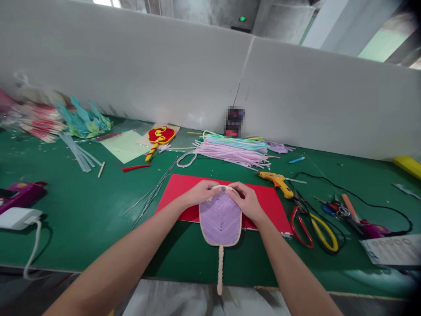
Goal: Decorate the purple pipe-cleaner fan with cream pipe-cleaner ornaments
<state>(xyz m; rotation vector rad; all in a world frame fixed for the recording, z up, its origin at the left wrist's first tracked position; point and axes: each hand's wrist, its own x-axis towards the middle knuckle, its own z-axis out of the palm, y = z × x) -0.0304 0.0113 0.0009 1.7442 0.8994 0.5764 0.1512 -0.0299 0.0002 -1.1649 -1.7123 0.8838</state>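
A lilac pipe-cleaner fan [220, 219] with a cream border and a cream handle lies partly on a red sheet [269, 202] on the green table. My left hand [201, 193] pinches the cream border at the fan's top left. My right hand [246, 201] pinches the same border at the top right. Both hands have their fingers closed on the fan's upper edge. The handle hangs over the table's front edge.
A pile of pink and pastel pipe cleaners [233, 151] lies behind the sheet. To the right are a yellow glue gun [278, 181], red and yellow scissors [312, 226], and cables. A red-and-yellow finished fan [159, 137] and clear glue sticks [80, 153] lie at the left. A white partition [197, 79] stands behind.
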